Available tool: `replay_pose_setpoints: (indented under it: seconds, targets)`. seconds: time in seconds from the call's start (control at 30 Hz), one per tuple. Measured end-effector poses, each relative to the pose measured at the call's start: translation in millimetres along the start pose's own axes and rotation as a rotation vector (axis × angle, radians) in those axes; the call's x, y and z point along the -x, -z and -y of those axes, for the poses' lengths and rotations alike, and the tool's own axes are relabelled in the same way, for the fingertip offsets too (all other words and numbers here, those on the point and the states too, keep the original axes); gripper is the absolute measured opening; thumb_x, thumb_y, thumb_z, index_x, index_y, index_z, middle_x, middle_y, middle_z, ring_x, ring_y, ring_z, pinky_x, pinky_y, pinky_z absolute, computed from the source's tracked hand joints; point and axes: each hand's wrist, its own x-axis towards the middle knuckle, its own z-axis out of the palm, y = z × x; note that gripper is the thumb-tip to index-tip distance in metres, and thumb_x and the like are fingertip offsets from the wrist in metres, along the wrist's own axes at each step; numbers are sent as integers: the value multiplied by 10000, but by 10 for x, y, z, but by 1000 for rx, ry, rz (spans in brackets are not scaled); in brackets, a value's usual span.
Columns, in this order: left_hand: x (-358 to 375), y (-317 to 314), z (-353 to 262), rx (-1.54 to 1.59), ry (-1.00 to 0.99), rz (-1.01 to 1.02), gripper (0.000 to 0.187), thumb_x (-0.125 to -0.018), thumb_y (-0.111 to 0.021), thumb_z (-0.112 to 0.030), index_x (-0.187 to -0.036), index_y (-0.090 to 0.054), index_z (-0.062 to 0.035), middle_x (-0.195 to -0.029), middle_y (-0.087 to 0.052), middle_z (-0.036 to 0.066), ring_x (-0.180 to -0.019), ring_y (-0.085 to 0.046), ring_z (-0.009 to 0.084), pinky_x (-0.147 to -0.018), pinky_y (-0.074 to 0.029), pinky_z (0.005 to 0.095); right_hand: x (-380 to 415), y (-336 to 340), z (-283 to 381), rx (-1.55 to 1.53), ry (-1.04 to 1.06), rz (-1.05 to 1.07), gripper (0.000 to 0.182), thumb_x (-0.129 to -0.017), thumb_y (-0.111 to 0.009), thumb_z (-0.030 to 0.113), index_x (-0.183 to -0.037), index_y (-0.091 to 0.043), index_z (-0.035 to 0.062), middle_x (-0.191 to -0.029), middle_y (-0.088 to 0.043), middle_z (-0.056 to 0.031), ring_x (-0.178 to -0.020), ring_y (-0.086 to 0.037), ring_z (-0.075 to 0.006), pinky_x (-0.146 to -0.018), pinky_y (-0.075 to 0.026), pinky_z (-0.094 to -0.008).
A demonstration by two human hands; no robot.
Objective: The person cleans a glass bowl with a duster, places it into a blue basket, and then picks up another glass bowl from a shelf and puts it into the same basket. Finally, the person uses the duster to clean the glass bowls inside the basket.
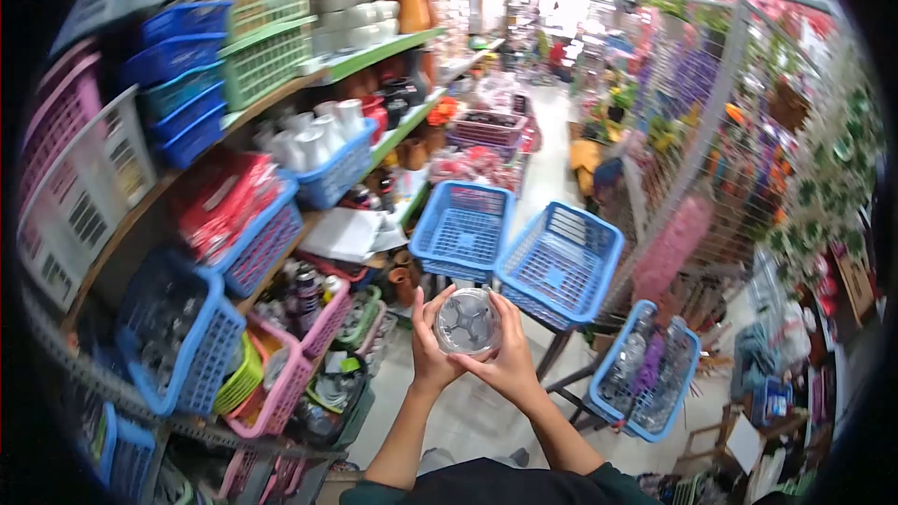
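Note:
Both my hands hold a clear round plastic container [468, 322] in front of my body, its circular end toward me. A star-like pattern shows in that end. My left hand [435, 346] wraps the left side, and my right hand [505, 346] wraps the right, with the thumbs meeting near the bottom. Just beyond the hands, a blue plastic basket [506, 273] stands at the right and another blue basket [412, 245] at the left. Both show their latticed bottoms. Lower right, a third blue basket [593, 400] holds clear bottles [625, 361] and something purple [647, 369].
Shelves [393, 40] along the left carry vases, stacked baskets [192, 75] and a blue basket of white cups [323, 136]. Lower left, a pink basket [297, 383] holds spray cans and small goods. A wire mesh panel [697, 150] with artificial flowers lines the right of the aisle [552, 145].

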Motion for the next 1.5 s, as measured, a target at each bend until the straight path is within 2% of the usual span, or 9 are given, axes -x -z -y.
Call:
replay_pose_setpoints:
  seconds: [0.27, 0.57, 0.63, 0.73, 0.9, 1.03, 1.23, 1.37, 1.5]
  targets:
    - [173, 1656, 89, -179, 30, -358, 1258, -529, -906, -245, -1435, -67, -8, -1283, -481, 240, -1159, -523, 319, -987, -431, 404, -229, -1507, 767, -290, 166, 255, 1077, -558, -870, 292, -1366, -265, -83, -1302, -435, -227, -1220, -463, -336, -1015, -391, -385]
    - [654, 3066, -168, -585, 53, -507, 1138, -615, -841, -141, -1446, -73, -15, -1354, -423, 238, -1200, -498, 293, -985, -441, 395, -167, -2671, 1660, -539, 334, 547, 1054, -514, -866, 282, -1334, -316, -88, -1251, -467, -220, -1179, -488, -326, -988, -403, -381]
    - [653, 3217, -416, -646, 70, -551, 1081, -641, -820, -172, -1440, -110, -10, -1367, -421, 221, -1229, -472, 320, -1034, -381, 437, -168, -2814, 1833, -580, 328, 588, 1007, -518, -858, 265, -1315, -343, -74, -1242, -472, -214, -1162, -501, -322, -960, -424, -379]
    - [745, 3426, -592, -1078, 227, -563, 954, -664, -803, -307, -1394, -268, -6, -1374, -436, 158, -1314, -354, 368, -1106, -195, 517, -265, -3124, 2016, -724, 360, 555, 942, -552, -840, 230, -1308, -354, -51, -1229, -481, -210, -1154, -504, -314, -962, -417, -365]
    - [920, 3561, -624, -1307, 311, -573, 857, -689, -792, -298, -1364, -343, -18, -1381, -422, 148, -1338, -317, 348, -1096, -202, 536, -542, -3516, 2418, -554, 652, 424, 921, -563, -809, 249, -1303, -348, -47, -1224, -480, -220, -1122, -518, -352, -943, -436, -376]
    - [1003, 3596, -624, -1315, 291, -690, 792, -717, -759, -288, -1348, -365, -16, -1366, -436, 137, -1339, -318, 347, -1105, -197, 531, -548, -3758, 2429, -417, 679, 365, 924, -552, -792, 368, -1272, -377, -37, -1180, -503, -197, -996, -583, -362, -806, -511, -386]
    - [1079, 3709, -695, -1284, 287, -631, 717, -742, -730, -232, -1333, -382, -22, -1357, -448, 139, -1333, -310, 360, -1099, -219, 506, -575, -3786, 2394, -428, 679, 380, 893, -550, -797, 371, -1248, -406, -26, -1133, -539, -184, -956, -608, -350, -780, -521, -379]
    - [1133, 3813, -699, -1196, 198, -660, 611, -789, -644, -361, -1271, -462, -32, -1308, -501, 129, -1311, -354, 351, -1097, -198, 534, -495, -3610, 2242, -415, 731, 319, 983, -517, -808, 439, -1276, -385, -20, -1167, -520, -198, -937, -613, -356, -723, -535, -394]
    - [1262, 3951, -643, -1194, -48, -613, 647, -867, -389, -603, -1010, -617, -14, -1033, -653, 128, -1112, -555, 348, -1067, -252, 521, -349, -3224, 2034, -412, 770, 238, 993, -507, -812, 449, -1275, -395, -23, -1159, -526, -205, -943, -612, -350, -749, -534, -376]
